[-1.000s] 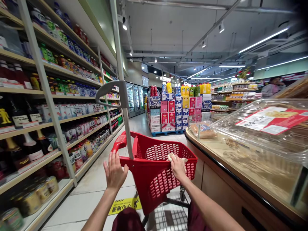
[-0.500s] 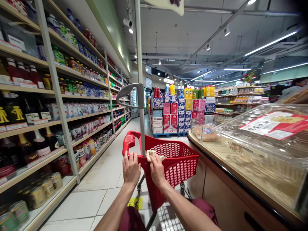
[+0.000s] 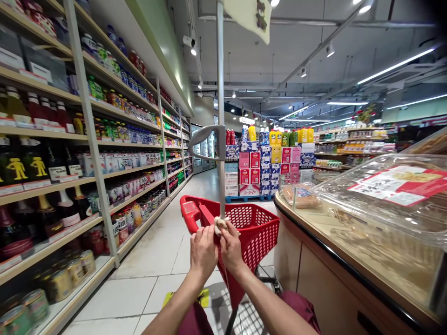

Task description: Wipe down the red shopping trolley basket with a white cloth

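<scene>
Gripping a bunched off-white cloth, the right hand works at the near corner of a red basket on a cart, just below the centre of the frame. The cloth lies at the foot of a metal pole. Right fingers: curled, grasping the cloth. Left hand: fingers bent close beside it; whether they hold cloth or rim, cannot tell.

Risks (judged): the cloth could snag at the corner beside the pole and slip loose if the pinch is light. Uneven pressure could roll the cart, since it stands on wheels, and swing the basket into the bench at right.

Containers: basket has slotted walls; its bottom is not visible from here. On the bench, lower right of the frame, a transparent box with a red-and-white label holds brownish contents, not identifiable. A wrapped package lies near it. Mid-frame, stacked cartons are closed, contents unseen; bottles stand on top.
</scene>
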{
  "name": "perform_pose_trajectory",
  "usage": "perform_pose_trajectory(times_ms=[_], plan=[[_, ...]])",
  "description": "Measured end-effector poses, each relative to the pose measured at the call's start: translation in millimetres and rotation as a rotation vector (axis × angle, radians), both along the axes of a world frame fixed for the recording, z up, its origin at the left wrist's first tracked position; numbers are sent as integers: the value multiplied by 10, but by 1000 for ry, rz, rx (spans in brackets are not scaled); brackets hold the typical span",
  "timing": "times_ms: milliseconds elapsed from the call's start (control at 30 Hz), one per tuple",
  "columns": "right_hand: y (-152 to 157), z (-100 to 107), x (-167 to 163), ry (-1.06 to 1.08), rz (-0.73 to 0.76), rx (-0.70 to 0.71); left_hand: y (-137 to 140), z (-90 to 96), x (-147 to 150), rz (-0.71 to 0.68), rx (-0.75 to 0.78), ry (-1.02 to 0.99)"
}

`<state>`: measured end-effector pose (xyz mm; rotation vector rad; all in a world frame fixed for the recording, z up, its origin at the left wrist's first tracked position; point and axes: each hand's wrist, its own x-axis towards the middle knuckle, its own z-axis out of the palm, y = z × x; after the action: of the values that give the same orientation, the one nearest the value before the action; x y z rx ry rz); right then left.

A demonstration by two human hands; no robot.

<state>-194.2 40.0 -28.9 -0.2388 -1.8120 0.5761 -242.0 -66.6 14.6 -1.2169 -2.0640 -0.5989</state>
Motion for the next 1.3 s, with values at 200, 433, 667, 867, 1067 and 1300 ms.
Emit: perform_pose_trajectory(times_ms=[200, 433, 667, 867, 1067, 1300], plan=[[68, 198, 322, -45, 14, 6, 226, 142, -330, -6, 10, -218], [350, 619, 543, -300, 20, 37, 534, 104, -117, -216, -149, -152], [928, 686, 963, -509, -206, -11, 545, 236, -314, -13, -142, -189], [559, 712, 662, -550, -467, 118, 585, 134, -85, -96, -128, -117], [726, 684, 830, -513, -466, 39, 377, 75, -416, -51, -43, -92], [266, 721, 354, -479, -286, 111, 273, 34, -427, -73, -54, -119]])
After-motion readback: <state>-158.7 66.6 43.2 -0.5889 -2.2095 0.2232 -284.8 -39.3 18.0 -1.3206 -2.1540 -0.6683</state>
